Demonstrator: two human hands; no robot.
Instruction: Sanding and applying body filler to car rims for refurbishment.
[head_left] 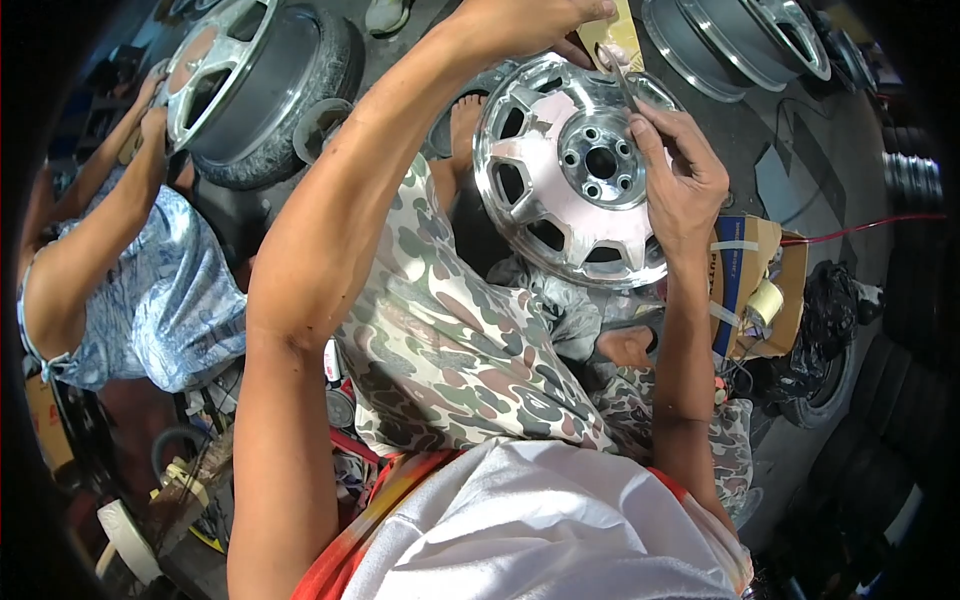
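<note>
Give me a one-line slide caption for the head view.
Both hands work a thin tool at the rim of a silver alloy wheel.

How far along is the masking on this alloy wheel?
Done: pale masking covers most spokes of the alloy wheel. In hand: the left hand holds a tan tape strip at the rim, while the right hand works a thin blade there. Left: the hub and openings show bare metal.

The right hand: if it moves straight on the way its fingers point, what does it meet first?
Probably the thin blade that the right hand pinches, then the left hand at the rim of the wheel. Depth is unclear.
</note>
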